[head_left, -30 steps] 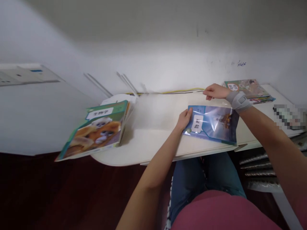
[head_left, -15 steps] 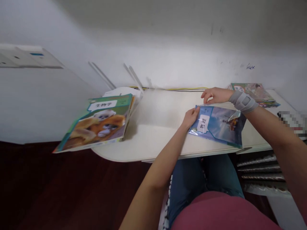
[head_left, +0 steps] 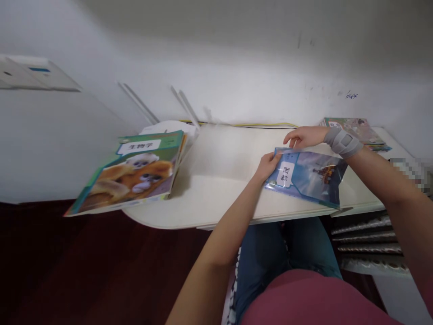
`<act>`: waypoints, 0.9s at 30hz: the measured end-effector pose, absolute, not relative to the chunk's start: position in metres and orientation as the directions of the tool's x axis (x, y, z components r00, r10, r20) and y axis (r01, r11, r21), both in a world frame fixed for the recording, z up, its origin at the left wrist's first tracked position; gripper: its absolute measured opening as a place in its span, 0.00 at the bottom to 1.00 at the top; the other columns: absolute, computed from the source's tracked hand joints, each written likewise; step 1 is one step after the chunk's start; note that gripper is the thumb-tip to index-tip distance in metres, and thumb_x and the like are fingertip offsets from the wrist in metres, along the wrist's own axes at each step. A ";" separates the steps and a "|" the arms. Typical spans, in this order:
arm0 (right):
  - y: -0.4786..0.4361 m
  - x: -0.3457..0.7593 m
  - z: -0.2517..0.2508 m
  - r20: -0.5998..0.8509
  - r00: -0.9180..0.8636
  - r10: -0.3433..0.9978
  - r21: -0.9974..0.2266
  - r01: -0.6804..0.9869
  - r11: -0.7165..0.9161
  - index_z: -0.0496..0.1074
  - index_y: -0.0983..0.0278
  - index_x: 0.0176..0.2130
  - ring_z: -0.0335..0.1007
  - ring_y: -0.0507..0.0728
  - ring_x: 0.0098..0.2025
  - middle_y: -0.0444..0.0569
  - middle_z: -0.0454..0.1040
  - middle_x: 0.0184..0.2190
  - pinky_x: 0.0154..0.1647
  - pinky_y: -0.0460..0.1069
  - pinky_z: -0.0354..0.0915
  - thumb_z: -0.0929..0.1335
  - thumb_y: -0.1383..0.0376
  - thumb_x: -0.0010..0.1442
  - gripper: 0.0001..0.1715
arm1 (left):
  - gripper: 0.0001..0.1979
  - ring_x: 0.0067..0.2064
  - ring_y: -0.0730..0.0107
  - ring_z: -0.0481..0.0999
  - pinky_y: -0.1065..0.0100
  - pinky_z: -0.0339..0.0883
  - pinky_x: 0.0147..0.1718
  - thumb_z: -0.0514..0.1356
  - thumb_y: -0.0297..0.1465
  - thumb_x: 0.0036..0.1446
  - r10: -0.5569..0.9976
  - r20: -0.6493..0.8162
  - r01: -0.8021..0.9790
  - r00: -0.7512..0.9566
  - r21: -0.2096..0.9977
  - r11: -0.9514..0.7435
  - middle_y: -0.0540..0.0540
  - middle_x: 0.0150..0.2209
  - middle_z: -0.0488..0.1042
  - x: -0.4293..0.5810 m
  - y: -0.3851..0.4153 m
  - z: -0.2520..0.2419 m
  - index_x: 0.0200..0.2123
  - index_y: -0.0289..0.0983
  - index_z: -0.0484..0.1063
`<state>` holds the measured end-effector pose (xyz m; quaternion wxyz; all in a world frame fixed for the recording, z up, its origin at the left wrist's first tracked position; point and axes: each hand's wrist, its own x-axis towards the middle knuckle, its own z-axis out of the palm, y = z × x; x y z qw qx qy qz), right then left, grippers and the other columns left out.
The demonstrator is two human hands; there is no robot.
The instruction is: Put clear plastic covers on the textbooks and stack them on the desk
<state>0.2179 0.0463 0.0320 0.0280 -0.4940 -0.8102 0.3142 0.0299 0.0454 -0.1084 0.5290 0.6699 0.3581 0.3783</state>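
A blue book (head_left: 313, 178) in a clear plastic cover lies turned sideways on the white desk (head_left: 216, 198), close to its front edge. My left hand (head_left: 269, 166) grips the book's left end, thumb on top of the cover. Over the book's upper left corner is my right hand (head_left: 302, 136), a grey wrap round its wrist; its fingers are bent down at the edge of the clear cover and seem to pinch it.
A stack of books (head_left: 135, 174), monkeys on its top cover, juts over the desk's left end. Behind it stands a white device (head_left: 169, 126) with antennas. Another book stack (head_left: 358, 131) sits at the back right. A cable (head_left: 264, 124) runs along the wall.
The view has shifted slightly. My right hand's fingers have dropped a little towards the cover's edge. My left hand still grips the book.
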 end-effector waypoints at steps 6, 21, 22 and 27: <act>0.045 0.223 0.024 -0.206 -0.495 0.844 -0.642 0.719 0.266 0.68 0.64 0.40 0.73 0.52 0.31 0.45 0.78 0.30 0.34 0.46 0.66 0.69 0.67 0.54 0.11 | 0.28 0.24 0.76 0.55 0.71 0.48 0.23 0.52 0.57 0.52 0.869 0.142 0.049 0.474 0.981 -0.187 0.55 0.18 0.57 0.029 0.043 -0.106 0.21 0.37 0.61; 0.044 0.220 0.026 -0.246 -0.506 0.827 -0.503 0.796 0.337 0.76 0.64 0.34 0.70 0.51 0.29 0.45 0.77 0.30 0.32 0.46 0.65 0.69 0.61 0.52 0.11 | 0.28 0.22 0.77 0.54 0.71 0.48 0.22 0.51 0.57 0.54 0.863 0.158 0.074 0.479 0.973 -0.219 0.55 0.18 0.56 0.028 0.044 -0.106 0.21 0.38 0.57; 0.044 0.218 0.025 -0.243 -0.511 0.824 -0.445 0.814 0.373 0.77 0.64 0.33 0.70 0.51 0.29 0.45 0.78 0.30 0.33 0.46 0.64 0.69 0.62 0.52 0.10 | 0.28 0.22 0.77 0.54 0.71 0.48 0.22 0.50 0.57 0.54 0.863 0.158 0.081 0.480 0.972 -0.222 0.55 0.18 0.56 0.028 0.044 -0.107 0.21 0.38 0.57; 0.042 0.210 0.023 -0.101 -0.538 0.837 -0.197 0.835 0.514 0.78 0.65 0.31 0.69 0.52 0.31 0.47 0.78 0.30 0.36 0.46 0.62 0.67 0.68 0.52 0.08 | 0.25 0.24 0.76 0.57 0.71 0.51 0.23 0.52 0.54 0.55 0.861 0.168 0.157 0.480 0.949 -0.272 0.55 0.19 0.59 0.028 0.046 -0.110 0.22 0.37 0.59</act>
